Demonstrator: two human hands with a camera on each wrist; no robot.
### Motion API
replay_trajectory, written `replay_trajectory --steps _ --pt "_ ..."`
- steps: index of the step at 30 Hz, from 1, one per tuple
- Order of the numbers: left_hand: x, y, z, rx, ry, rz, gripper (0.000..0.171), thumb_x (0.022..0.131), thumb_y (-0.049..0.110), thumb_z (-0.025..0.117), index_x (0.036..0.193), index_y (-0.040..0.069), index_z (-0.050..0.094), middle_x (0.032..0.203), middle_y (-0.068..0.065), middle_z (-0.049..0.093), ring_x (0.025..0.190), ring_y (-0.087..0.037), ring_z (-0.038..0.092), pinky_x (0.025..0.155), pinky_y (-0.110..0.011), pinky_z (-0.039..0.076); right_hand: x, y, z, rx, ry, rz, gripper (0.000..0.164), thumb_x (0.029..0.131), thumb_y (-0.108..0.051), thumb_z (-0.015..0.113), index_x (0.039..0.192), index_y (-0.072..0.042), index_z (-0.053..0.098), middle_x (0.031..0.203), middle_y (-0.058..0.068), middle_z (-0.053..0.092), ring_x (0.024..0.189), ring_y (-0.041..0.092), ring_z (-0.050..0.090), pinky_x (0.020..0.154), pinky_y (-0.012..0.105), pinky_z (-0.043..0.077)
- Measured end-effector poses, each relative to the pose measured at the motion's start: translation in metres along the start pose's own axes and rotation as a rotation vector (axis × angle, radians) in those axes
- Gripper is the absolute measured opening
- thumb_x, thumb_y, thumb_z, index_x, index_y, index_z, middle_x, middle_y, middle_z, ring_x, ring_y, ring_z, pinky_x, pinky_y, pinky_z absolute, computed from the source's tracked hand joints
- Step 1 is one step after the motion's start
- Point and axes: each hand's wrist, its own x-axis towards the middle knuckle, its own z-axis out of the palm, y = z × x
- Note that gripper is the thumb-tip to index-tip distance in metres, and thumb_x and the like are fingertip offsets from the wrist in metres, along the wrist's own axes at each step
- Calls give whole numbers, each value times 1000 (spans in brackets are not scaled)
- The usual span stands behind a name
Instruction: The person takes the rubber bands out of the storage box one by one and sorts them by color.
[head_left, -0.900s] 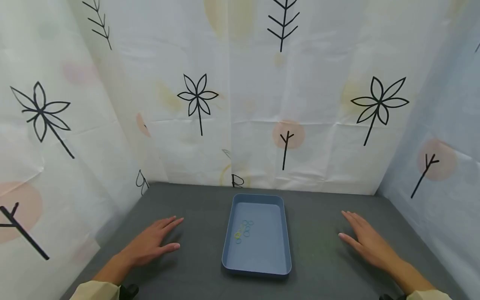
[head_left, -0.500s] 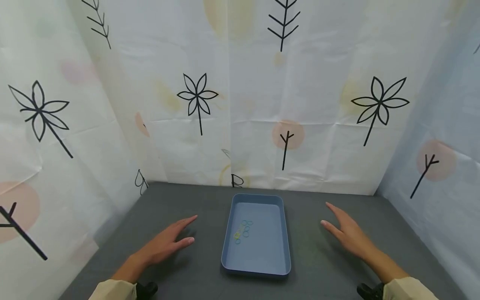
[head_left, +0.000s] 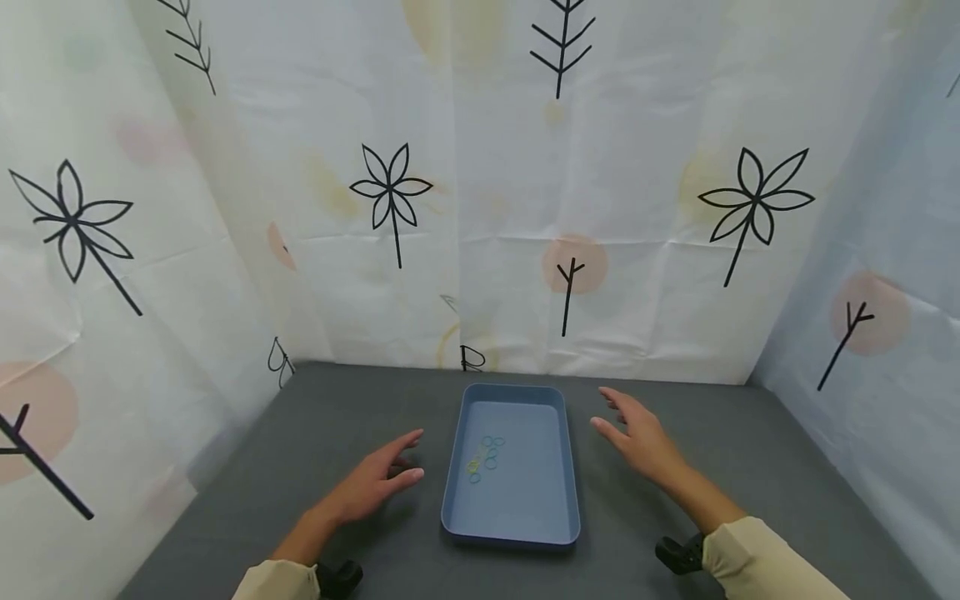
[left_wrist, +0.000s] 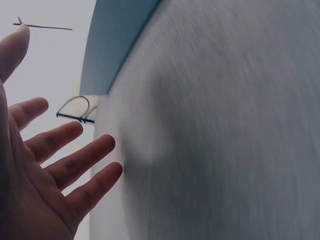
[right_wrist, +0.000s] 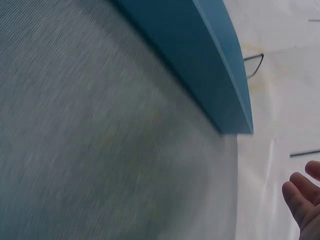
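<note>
A shallow blue tray [head_left: 517, 508] stands on the dark grey table between my hands. Inside it, left of the middle, lie several thin small rings [head_left: 491, 453], some teal and some yellowish. My left hand [head_left: 372, 483] hovers left of the tray with thumb and fingers spread, holding nothing. In the left wrist view the left hand [left_wrist: 55, 165] shows its palm and loosely bent fingers, with the tray's wall [left_wrist: 112, 45] beyond. To the tray's right my right hand [head_left: 643, 437] is raised, empty, its thumb apart from the fingers. Only its fingertips [right_wrist: 295, 197] enter the right wrist view.
The grey tabletop [head_left: 360, 408] reaches back to a white cloth [head_left: 510, 167] printed with black flowers and twigs. More of this cloth hangs along the left and right sides. A dark wrist strap [head_left: 339, 577] sits at the left sleeve, another strap [head_left: 678, 554] at the right.
Both hands have moved inward toward the tray, the left going right and the right going left and slightly farther back. The tray and the rings stay in place.
</note>
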Motion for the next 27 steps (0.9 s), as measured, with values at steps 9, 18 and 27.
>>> replay_trajectory --steps 9,18,27 --pt "9 3 18 -117 36 -34 57 99 34 57 148 11 39 137 -22 50 107 -31 61 87 -49 49 23 -23 30 135 -32 0 51 96 -20 64 139 2 47 126 23 57 109 38 60 88 50 50" --pt "19 14 31 -383 22 -77 58 99 23 59 147 0 36 139 -27 45 111 -33 59 83 -41 54 39 -37 52 157 -46 22 36 95 -13 64 128 1 58 109 12 66 98 29 64 82 44 53" --pt "29 22 41 -512 32 -119 56 98 21 60 146 0 38 141 -29 43 114 -36 57 84 -45 54 51 -43 65 163 -113 86 23 94 -9 64 115 0 67 105 7 69 97 25 64 81 42 52"
